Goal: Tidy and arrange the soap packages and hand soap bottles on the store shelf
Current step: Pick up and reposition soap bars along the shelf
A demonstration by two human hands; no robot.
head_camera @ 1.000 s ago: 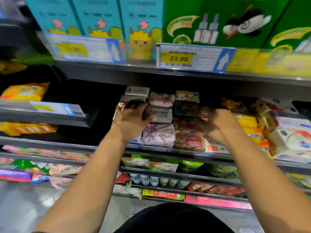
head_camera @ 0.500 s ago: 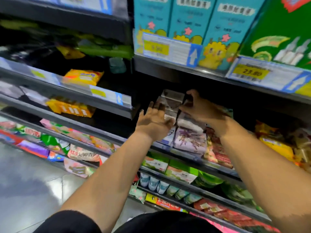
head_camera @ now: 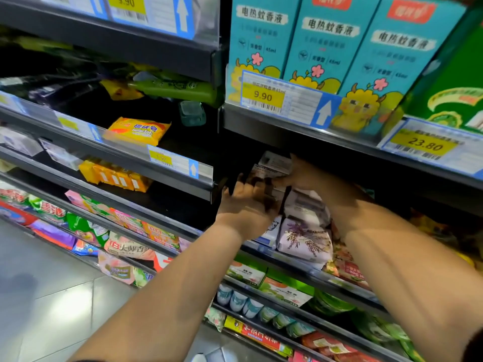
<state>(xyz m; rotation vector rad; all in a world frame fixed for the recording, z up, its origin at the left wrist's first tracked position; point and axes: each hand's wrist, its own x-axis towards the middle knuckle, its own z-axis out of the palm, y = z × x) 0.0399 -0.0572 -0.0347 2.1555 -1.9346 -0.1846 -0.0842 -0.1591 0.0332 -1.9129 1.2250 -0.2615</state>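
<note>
A stack of white goat soap boxes [head_camera: 274, 165] stands at the left end of the dark middle shelf [head_camera: 292, 257]. My left hand [head_camera: 245, 205] lies against the stack's left side with its fingers up and spread. My right hand [head_camera: 300, 176] grips the upper boxes from the right, thumb on the front. Right of the stack sit pale lavender-print soap packs [head_camera: 305, 239], with red soap packs [head_camera: 350, 270] beyond them, partly hidden by my right forearm.
Teal mosquito-liquid boxes [head_camera: 326, 40] and a 9.90 price tag [head_camera: 264, 96] fill the shelf above. Yellow sulfur soap packs [head_camera: 138, 130] lie in the left bay. Green boxes and small bottles [head_camera: 243, 301] line the lower shelves. Grey tiled floor [head_camera: 44, 283] at lower left.
The view swung left and up. My right hand moved left from the red packs onto the white box stack. My left hand stayed at the stack's left side.
</note>
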